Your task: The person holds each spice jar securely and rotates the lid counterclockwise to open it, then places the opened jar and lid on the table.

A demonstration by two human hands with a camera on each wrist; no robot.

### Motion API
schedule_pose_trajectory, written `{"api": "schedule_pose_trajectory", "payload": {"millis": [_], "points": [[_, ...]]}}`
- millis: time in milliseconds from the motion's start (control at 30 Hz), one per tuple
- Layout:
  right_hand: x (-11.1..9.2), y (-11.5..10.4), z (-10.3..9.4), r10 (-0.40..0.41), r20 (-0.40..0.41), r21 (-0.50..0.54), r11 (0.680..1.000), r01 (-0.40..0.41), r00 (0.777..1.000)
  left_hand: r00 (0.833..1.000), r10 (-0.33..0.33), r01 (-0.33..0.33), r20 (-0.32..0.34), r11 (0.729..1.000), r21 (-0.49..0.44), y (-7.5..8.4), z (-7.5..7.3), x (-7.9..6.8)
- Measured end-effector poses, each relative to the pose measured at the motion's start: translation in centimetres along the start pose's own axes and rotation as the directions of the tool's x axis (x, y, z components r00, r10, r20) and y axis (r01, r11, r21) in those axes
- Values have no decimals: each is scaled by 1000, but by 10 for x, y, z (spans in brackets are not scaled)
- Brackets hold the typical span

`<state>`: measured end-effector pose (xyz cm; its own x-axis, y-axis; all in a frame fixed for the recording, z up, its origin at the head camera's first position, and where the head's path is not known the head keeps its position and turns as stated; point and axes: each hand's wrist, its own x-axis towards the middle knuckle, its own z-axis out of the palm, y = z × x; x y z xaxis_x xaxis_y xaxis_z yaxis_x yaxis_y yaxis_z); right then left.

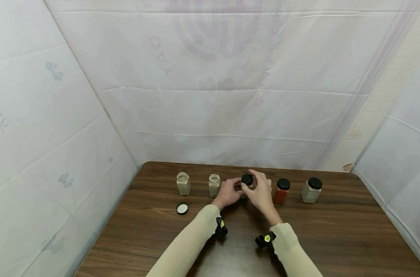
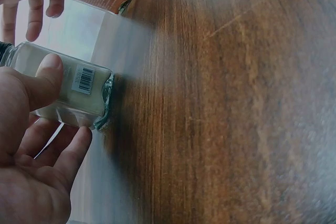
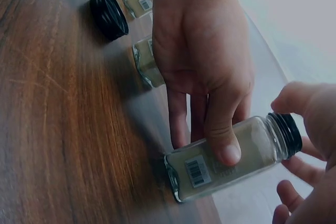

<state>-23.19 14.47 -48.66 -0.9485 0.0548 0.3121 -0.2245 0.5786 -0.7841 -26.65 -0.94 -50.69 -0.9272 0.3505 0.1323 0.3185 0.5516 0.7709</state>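
Observation:
A clear glass spice jar (image 3: 257,142) with pale powder and a barcode label stands on the wooden table. My left hand (image 1: 228,193) grips its body, thumb (image 2: 48,74) on one side and fingers on the other. The jar's black lid (image 1: 247,179) sits on its neck. Thumb and index finger of my right hand (image 1: 260,192) pinch that lid from both sides, while its other fingers (image 2: 35,17) stay off the glass.
Two uncapped jars (image 1: 184,184) (image 1: 214,186) of pale powder stand on the left. A loose black lid (image 1: 182,208) lies upturned before them. To the right stand a capped jar of red-orange powder (image 1: 281,195) and a capped pale one (image 1: 310,192). White sheeting (image 1: 210,115) hangs behind the table (image 1: 334,238).

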Motion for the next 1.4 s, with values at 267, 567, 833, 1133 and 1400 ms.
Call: {"api": "schedule_pose_trajectory", "payload": {"millis": [267,567,833,1133,1400], "points": [[1,-1,-1,43,-37,-36,998,-45,998,1000,-9,10,21,1000,-16,0,1,0],[3,1,-5,12,65,-51,999,-8,998,1000,-9,9,20,1000,-11,-1,-1,1],[4,0,-7,11,92,-48,999,-6,996,1000,-19,19,21,999,-26,-1,0,1],[2,-1,-2,14,-50,-50,999,-16,999,1000,1,0,30,999,-35,-2,-1,0],[4,-3,2,60,-100,-93,993,-70,993,1000,-9,9,24,999,-34,-2,0,-1]]}}
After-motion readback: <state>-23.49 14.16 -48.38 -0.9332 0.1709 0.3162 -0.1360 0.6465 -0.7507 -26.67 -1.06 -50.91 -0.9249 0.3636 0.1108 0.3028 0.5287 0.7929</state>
